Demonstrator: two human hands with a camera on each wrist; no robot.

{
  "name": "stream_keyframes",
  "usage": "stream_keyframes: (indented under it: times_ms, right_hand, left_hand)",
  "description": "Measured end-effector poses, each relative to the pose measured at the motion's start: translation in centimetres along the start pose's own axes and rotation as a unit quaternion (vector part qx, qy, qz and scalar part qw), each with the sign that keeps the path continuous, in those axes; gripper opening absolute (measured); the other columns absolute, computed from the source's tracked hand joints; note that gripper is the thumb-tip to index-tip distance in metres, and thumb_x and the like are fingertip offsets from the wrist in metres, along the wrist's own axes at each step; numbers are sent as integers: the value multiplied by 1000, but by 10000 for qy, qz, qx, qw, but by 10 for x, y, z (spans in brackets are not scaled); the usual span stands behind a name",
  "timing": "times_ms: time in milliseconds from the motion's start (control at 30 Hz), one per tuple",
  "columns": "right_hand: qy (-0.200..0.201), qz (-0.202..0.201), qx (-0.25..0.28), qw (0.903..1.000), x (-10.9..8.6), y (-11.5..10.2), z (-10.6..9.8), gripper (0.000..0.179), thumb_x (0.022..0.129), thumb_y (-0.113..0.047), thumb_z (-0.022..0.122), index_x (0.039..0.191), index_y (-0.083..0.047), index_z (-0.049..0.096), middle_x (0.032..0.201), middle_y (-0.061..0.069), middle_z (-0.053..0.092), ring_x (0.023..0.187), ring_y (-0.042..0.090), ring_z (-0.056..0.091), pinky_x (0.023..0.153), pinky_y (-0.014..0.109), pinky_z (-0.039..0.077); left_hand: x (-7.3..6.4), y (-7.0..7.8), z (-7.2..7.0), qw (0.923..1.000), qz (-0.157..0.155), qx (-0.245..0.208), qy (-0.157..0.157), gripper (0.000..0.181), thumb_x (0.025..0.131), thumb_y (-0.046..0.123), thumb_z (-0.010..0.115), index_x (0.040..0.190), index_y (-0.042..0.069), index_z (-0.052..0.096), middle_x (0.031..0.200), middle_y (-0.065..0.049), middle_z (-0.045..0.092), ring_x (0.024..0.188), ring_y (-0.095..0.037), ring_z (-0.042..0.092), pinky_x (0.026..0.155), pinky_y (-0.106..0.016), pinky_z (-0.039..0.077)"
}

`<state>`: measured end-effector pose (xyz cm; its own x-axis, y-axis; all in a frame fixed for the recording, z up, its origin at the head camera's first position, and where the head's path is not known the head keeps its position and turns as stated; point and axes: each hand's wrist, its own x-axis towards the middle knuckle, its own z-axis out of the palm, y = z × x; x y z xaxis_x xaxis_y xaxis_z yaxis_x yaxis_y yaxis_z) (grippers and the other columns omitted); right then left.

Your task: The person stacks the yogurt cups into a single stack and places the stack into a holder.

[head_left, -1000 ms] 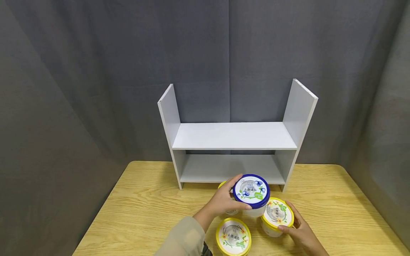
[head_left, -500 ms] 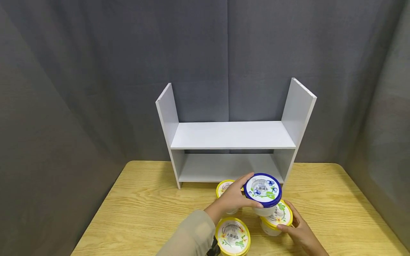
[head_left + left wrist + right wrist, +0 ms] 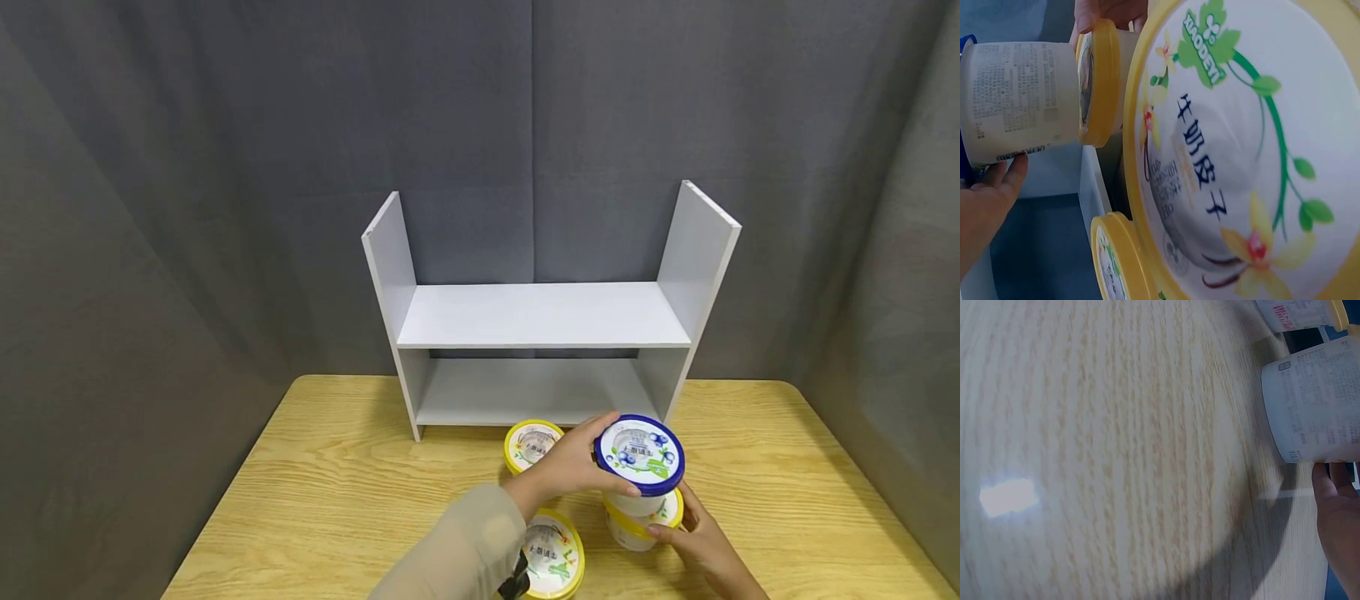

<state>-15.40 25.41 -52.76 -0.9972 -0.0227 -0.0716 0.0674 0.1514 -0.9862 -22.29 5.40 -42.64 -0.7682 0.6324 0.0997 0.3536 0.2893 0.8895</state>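
My left hand [image 3: 573,465] grips a white tub with a blue, blueberry-printed lid [image 3: 641,450], thumb at the near side and fingers at the far side. Its base [image 3: 1054,100] meets the lid of a yellow-lidded tub [image 3: 626,533] in the left wrist view. That lower tub is held by my right hand [image 3: 705,542], thumb in front and fingers round its right side. In the right wrist view the tub's printed wall [image 3: 1316,406] shows beside the fingers [image 3: 1322,481]. The blue-lidded tub covers part of the yellow lid in the head view.
Two more yellow-lidded tubs stand to the left: one near the front [image 3: 553,558], partly behind my left sleeve [image 3: 465,542], and one farther back [image 3: 532,442]. Behind them a white two-tier shelf [image 3: 543,317] stands on the wooden table [image 3: 337,483]. Grey curtains [image 3: 225,208] enclose the table.
My left hand has carried the blue-lidded tub rightward and then down onto the yellow-lidded tub. The back yellow-lidded tub has come into fuller view. My right hand stays nearly in place.
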Motion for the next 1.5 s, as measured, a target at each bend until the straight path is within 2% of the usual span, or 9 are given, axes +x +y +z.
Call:
stream_keyframes:
  times_ms: [133, 267, 433, 533, 867, 1067, 1200, 1367, 1500]
  right_hand:
    - [16, -115, -49, 9999, 0, 1, 1, 81, 76, -5, 62, 138, -6, 9, 129, 18, 29, 112, 33, 30, 86, 42, 34]
    - [88, -112, -21, 9999, -1, 1, 1, 79, 76, -4, 63, 137, -5, 12, 128, 17, 30, 114, 34, 28, 87, 46, 32]
    - [-66, 113, 219, 9997, -1, 2, -1, 77, 76, -7, 62, 135, -6, 12, 135, 21, 18, 120, 41, 16, 91, 59, 20]
    - [-186, 172, 298, 9992, -1, 1, -1, 77, 77, -8, 61, 135, -6, 11, 138, 21, 11, 121, 43, 9, 91, 62, 15]
    - [-184, 218, 214, 9994, -1, -2, 0, 78, 77, -10, 62, 135, -5, 10, 138, 22, 10, 121, 43, 8, 91, 63, 12]
    - [-214, 195, 161, 9995, 0, 1, -1, 80, 77, -10, 62, 137, -7, 8, 140, 20, 1, 122, 46, 1, 89, 65, 10]
    - [-249, 305, 135, 9991, 0, 0, 0, 81, 78, -12, 62, 137, -8, 7, 141, 21, -3, 122, 47, -2, 88, 65, 9]
    - [-243, 497, 35, 9985, 0, -1, 0, 83, 78, -15, 62, 137, -8, 5, 140, 22, 0, 121, 48, 2, 89, 63, 13]
    - [-247, 493, -28, 9985, 1, 0, -2, 82, 78, -17, 62, 137, -8, 6, 140, 22, -1, 121, 48, 0, 89, 64, 12]
  left_hand:
    - [4, 2, 4, 9994, -57, 334, 2, 92, 57, 30, 80, 134, 20, 32, 129, 8, 37, 116, -8, 34, 95, -28, 28]
    - [8, 3, 9, 9979, -158, 626, 2, 92, 57, 33, 80, 134, 22, 31, 130, 7, 36, 116, -9, 34, 93, -29, 30]
    - [11, 3, 15, 9965, -161, 816, -77, 92, 57, 34, 80, 134, 24, 30, 131, 8, 35, 116, -8, 35, 92, -28, 32]
    - [12, 4, 17, 9955, -147, 931, -104, 92, 56, 35, 80, 134, 24, 30, 131, 9, 34, 116, -8, 35, 92, -28, 33]
    - [12, 7, 18, 9939, -301, 1049, -173, 95, 58, 36, 78, 136, 25, 26, 134, 7, 29, 118, -10, 32, 92, -30, 33]
    - [12, 7, 17, 9929, -200, 1150, -210, 96, 58, 36, 79, 136, 21, 25, 135, 6, 28, 118, -10, 31, 92, -28, 32]
    - [10, 5, 14, 9963, -240, 800, -210, 94, 59, 32, 79, 135, 22, 26, 133, 6, 32, 117, -9, 33, 92, -29, 32]
    - [0, 4, 7, 9977, -636, 96, -211, 93, 62, 28, 78, 137, 20, 24, 135, 4, 30, 119, -12, 33, 90, -28, 35]
    - [-11, 5, 0, 9972, -714, -68, -224, 93, 62, 29, 78, 137, 23, 23, 136, 4, 27, 118, -16, 34, 89, -28, 37]
